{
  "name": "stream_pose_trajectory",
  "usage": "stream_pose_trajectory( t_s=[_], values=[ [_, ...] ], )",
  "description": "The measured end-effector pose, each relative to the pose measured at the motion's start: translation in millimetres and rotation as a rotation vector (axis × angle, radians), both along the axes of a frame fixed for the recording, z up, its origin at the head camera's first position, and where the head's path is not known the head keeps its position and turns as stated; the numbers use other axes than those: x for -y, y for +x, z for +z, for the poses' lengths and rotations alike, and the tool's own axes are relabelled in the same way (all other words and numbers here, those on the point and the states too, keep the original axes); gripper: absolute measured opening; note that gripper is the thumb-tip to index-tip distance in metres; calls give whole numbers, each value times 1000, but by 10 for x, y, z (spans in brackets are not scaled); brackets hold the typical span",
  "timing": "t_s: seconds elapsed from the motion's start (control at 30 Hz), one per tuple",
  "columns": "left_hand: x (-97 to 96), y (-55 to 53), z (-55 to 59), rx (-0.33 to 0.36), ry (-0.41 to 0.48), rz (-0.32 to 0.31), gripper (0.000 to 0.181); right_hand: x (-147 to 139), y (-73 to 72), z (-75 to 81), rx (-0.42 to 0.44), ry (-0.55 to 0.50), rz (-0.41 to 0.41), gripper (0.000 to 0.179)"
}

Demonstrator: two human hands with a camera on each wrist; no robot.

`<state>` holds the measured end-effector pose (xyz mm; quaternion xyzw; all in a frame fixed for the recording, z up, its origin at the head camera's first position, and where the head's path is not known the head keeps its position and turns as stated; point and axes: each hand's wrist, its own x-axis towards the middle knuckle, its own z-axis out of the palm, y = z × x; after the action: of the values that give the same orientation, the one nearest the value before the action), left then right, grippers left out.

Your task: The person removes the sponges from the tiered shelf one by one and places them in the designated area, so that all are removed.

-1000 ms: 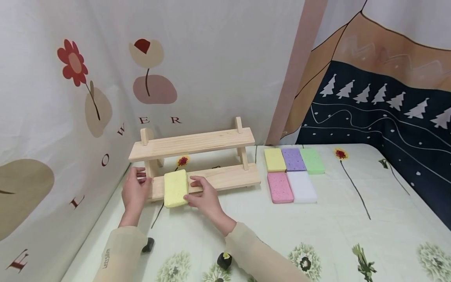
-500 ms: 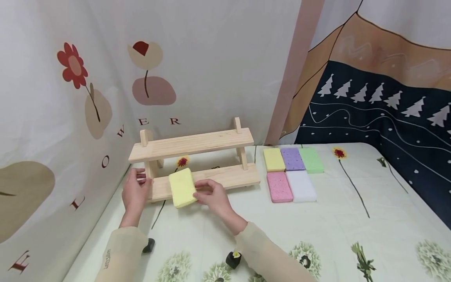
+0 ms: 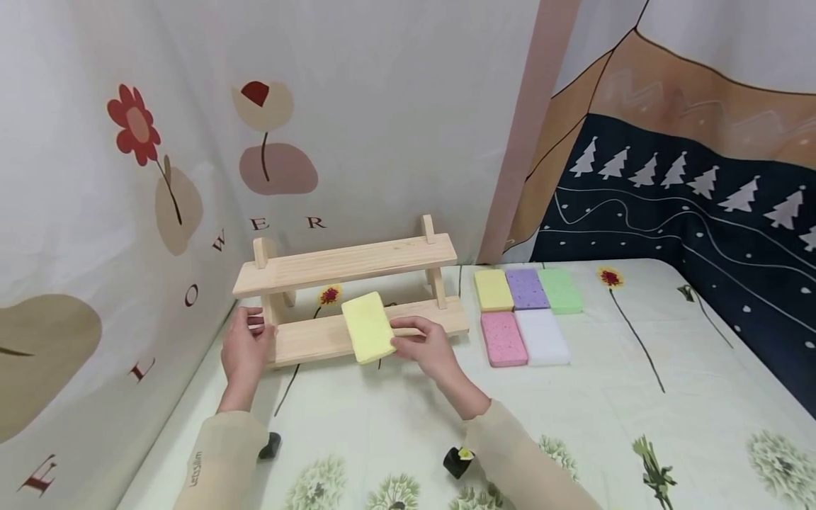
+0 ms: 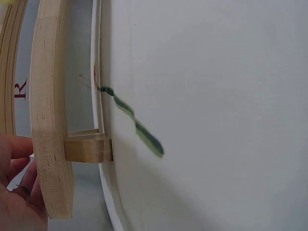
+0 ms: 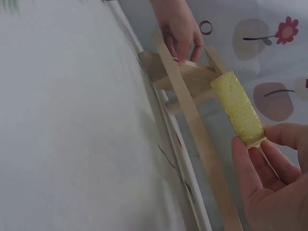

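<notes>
A two-tier wooden shelf (image 3: 344,265) stands against the back cloth. My left hand (image 3: 247,350) grips the left end of its lower board (image 4: 50,115), thumb toward the front. A light yellow sponge (image 3: 367,327) is tilted in front of the lower tier, overlapping the board in the head view. My right hand (image 3: 433,348) pinches it by the lower right edge. In the right wrist view the sponge (image 5: 237,108) shows its narrow porous side, between thumb and fingers.
To the right of the shelf lie several sponges in two rows: yellow (image 3: 494,290), purple (image 3: 527,289), green (image 3: 560,290), pink (image 3: 503,338) and white (image 3: 542,337). Small black blocks sit at the left sleeve (image 3: 223,453) and right sleeve (image 3: 519,453).
My right hand has carried the yellow sponge rightward along the front of the lower tier, and the sponge has tilted further. The left hand stays at the shelf's left end.
</notes>
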<state>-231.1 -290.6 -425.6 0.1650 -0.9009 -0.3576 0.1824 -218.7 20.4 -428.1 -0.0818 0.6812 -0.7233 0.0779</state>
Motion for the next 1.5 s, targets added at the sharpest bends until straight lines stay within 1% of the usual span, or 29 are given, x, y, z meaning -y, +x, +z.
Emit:
stream_pose_trajectory(
  t_s=[0.37,0.47,0.67,0.8,0.93,1.17,1.27,1.37,1.5],
  values=[
    [19,-4,-24,2,8,7,41,-537,-53,70,20,19,-99,37],
    [21,-1,-35,6,7,9,41,-688,-48,94,27,46,-116,38],
    [14,14,-57,7,10,8,41,-998,-29,143,37,102,-182,40],
    [18,25,-62,5,12,7,41,-1243,-8,142,16,168,-222,41],
    [25,36,-59,2,7,11,40,-1474,32,150,-5,199,-239,43],
    [12,25,-51,-5,-3,3,41,-1831,106,212,54,172,-261,49],
    [3,17,-42,-6,-2,9,41,-1977,137,232,52,162,-279,50],
    [-5,12,-29,-17,-6,8,40,-2126,166,236,40,152,-303,48],
    [-13,11,-15,-20,-8,7,40,-2313,208,223,45,152,-330,43]
  ],
)
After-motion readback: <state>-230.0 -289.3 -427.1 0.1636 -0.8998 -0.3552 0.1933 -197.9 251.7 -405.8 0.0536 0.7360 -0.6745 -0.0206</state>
